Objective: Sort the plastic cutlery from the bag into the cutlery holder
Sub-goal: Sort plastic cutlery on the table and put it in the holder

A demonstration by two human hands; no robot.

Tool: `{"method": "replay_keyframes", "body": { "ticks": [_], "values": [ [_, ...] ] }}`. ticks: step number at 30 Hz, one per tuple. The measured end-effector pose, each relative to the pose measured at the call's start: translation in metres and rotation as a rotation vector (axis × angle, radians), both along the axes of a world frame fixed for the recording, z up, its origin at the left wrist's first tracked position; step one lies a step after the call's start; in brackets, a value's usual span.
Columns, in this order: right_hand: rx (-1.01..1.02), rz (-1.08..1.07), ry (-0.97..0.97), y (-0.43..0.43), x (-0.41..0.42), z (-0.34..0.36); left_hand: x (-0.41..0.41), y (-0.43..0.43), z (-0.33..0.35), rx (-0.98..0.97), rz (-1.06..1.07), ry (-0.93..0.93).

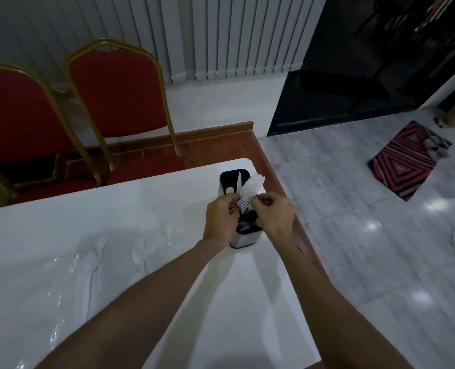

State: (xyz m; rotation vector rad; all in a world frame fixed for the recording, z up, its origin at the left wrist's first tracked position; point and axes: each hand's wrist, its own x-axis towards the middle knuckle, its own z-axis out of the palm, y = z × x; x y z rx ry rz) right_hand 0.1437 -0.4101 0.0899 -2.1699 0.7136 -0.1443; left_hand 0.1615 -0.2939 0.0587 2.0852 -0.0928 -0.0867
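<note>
Head: white table [141, 198] w/ cutlery holder [243, 239], red chairs [120, 91], tiled floor [354, 235], rug [404, 161].

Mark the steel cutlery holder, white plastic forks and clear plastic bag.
steel cutlery holder [243, 241]: head view, near wall.
white plastic forks [254, 183]: head view, fanned handles.
clear plastic bag [69, 272]: head view, crinkled film.
</note>
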Motion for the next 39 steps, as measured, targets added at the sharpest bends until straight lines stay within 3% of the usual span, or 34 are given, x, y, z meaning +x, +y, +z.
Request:
{"method": "replay_keyframes", "body": {
  "ticks": [5,8,11,14,16,20,23,26,29,35,39],
  "values": [
    [0.014,-0.017,-0.029,0.001,-0.003,0.003,-0.009,0.003,0.006,0.002,0.034,-0.032],
    [-0.113,-0.002,-0.069,0.005,-0.009,0.003,-0.017,0.018,0.002,0.007,0.054,-0.075],
    [-0.24,0.0,-0.235,0.015,-0.02,0.012,-0.028,0.044,-0.009,0.025,0.1,-0.102],
    [-0.215,0.159,-0.431,0.04,-0.029,0.012,-0.042,0.083,-0.026,0.09,0.187,-0.106],
    [-0.142,0.324,-0.435,0.064,-0.034,0.001,-0.054,0.114,-0.039,0.146,0.272,-0.094],
    [-0.096,0.596,-0.168,0.117,-0.042,-0.04,-0.086,0.185,-0.068,0.234,0.481,0.011],
    [-0.087,0.619,0.088,0.15,-0.045,-0.078,-0.107,0.239,-0.082,0.295,0.562,0.111],
    [-0.087,0.57,0.221,0.178,-0.041,-0.109,-0.121,0.277,-0.097,0.365,0.381,0.273],
    [-0.111,0.493,0.287,0.192,-0.034,-0.125,-0.131,0.282,-0.102,0.408,0.195,0.319],
    [-0.056,0.286,0.411,0.211,-0.018,-0.141,-0.14,0.293,-0.113,0.378,0.117,0.332],
    [-0.053,0.329,0.464,0.21,-0.014,-0.147,-0.142,0.306,-0.107,0.345,0.172,0.282]
  ]
}}
